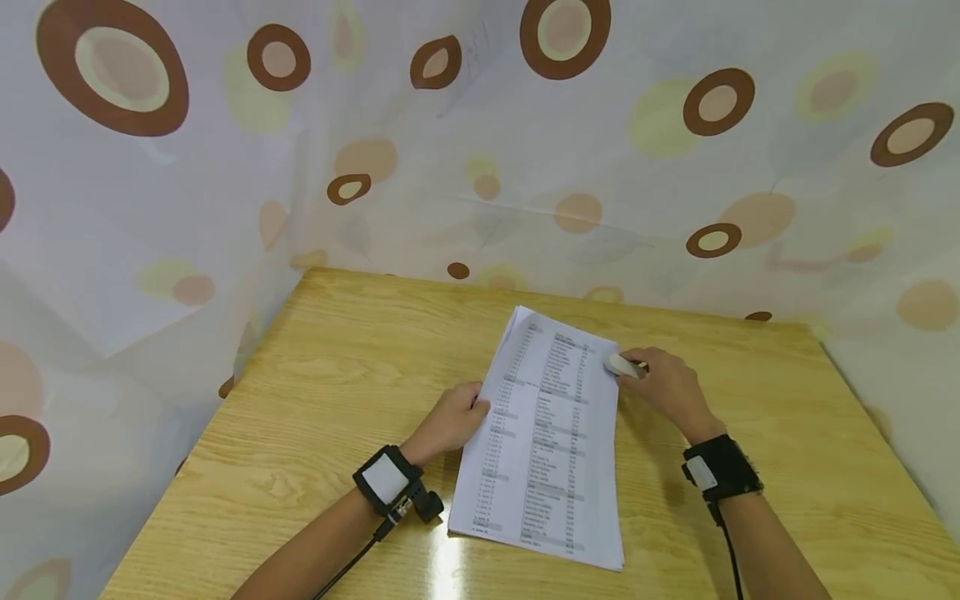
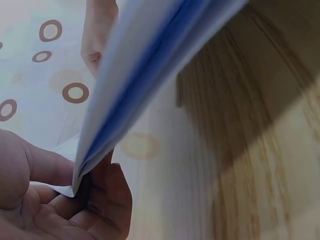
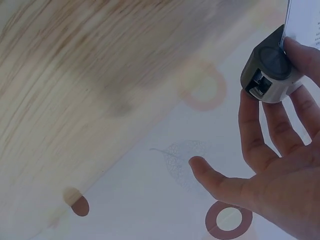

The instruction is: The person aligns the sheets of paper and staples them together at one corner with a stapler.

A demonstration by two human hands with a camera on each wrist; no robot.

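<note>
A stack of printed sheets [image 1: 555, 450] is tilted up over the wooden table, its lists of text facing me. At its left edge my left hand [image 1: 452, 417] grips it, and the left wrist view shows the thumb and curled fingers [image 2: 112, 200] pinching the layered paper [image 2: 150, 75]. My right hand [image 1: 667, 387] holds a small white and dark grey stapler [image 3: 270, 65] between thumb and fingers. That stapler sits at the upper right edge of the stack. In the right wrist view, the paper reaches the stapler's top; how far in it goes cannot be seen.
The wooden table [image 1: 300, 392] spreads around both arms. Behind and to the sides hangs a white cloth [image 1: 465, 242] with brown and beige ovals. Each wrist wears a black strapped device [image 1: 388, 479] with a cable [image 1: 345, 571].
</note>
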